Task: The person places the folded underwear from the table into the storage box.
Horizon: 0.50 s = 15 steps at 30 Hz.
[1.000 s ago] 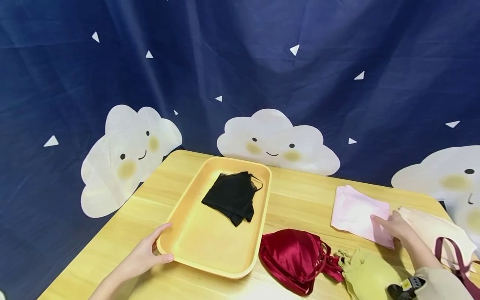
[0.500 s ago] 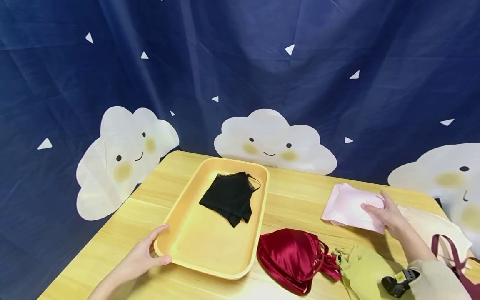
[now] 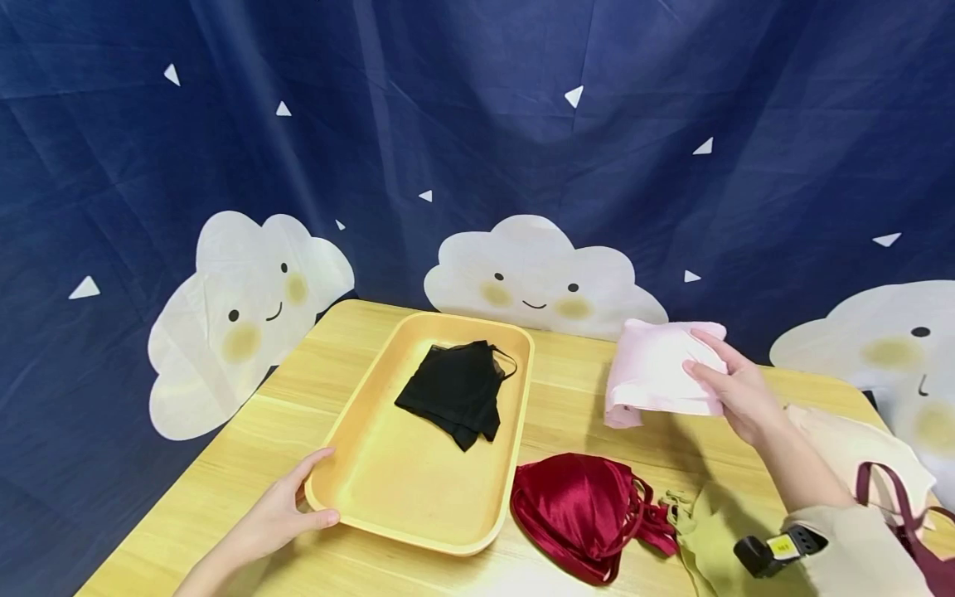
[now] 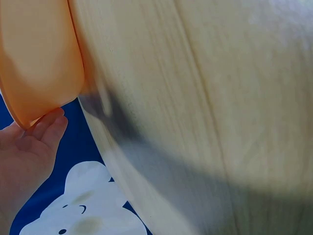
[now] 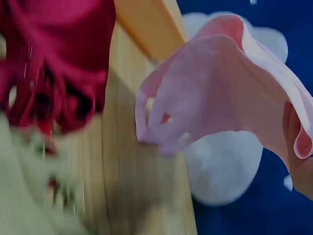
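In the head view my left hand point(image 3: 272, 510) grips the near left corner of a yellow tray point(image 3: 410, 497). Its fingers lie along the underside of the tray rim point(image 4: 36, 115) in the left wrist view. A folded black garment with a thin strap point(image 3: 457, 394) rests inside the tray. On the right, my right hand point(image 3: 739, 394) pinches a folded pink garment point(image 3: 660, 369) by its right side, thumb on top, raised above the table. In the right wrist view the pink garment point(image 5: 220, 88) hangs partly unfolded, with small gaps showing at its lower end.
Right of the tray lies a red satin bra point(image 3: 578, 510). A yellow-green garment point(image 3: 719, 539) sits beyond it, partly behind my right sleeve. Farther right are a cream garment point(image 3: 869, 444) and a maroon strap point(image 3: 906, 506). A blue cloud-print curtain point(image 3: 477, 124) hangs behind the wooden table point(image 3: 574, 390).
My right hand has lifted the pink garment off the table and carried it leftward. The left hand keeps its grip on the tray corner, and the tray looks unmoved on the table.
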Motion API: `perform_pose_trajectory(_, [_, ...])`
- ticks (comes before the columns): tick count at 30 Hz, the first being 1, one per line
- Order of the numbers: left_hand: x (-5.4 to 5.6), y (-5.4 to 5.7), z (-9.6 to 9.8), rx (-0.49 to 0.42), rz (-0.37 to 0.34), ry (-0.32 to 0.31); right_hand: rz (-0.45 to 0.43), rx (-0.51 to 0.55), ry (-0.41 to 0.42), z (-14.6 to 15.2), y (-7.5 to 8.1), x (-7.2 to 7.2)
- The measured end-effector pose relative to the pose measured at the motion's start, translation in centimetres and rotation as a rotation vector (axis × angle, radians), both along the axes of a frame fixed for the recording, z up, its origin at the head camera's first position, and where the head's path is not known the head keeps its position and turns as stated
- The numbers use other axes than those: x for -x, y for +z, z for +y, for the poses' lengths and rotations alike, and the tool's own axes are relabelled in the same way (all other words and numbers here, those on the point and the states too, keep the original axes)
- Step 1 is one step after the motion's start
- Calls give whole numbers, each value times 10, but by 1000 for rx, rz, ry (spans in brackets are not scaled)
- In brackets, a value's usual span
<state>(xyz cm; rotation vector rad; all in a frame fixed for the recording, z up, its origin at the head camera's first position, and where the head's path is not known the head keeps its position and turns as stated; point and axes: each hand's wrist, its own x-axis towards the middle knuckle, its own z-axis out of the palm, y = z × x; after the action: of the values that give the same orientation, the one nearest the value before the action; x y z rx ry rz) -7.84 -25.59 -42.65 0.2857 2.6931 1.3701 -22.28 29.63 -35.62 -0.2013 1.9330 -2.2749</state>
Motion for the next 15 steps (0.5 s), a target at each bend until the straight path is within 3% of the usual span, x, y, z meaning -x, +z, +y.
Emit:
perform_pose_trajectory(3, [0, 0, 0, 10, -1, 5, -4, 76, 0, -24, 10, -2])
perform_pose_trajectory(9, [1, 1, -1, 17, -2, 6, 28, 120, 17, -77, 25, -3])
perform_pose_trajectory(15, [2, 1, -1, -18, 10, -15, 16, 106, 25, -118, 26, 0])
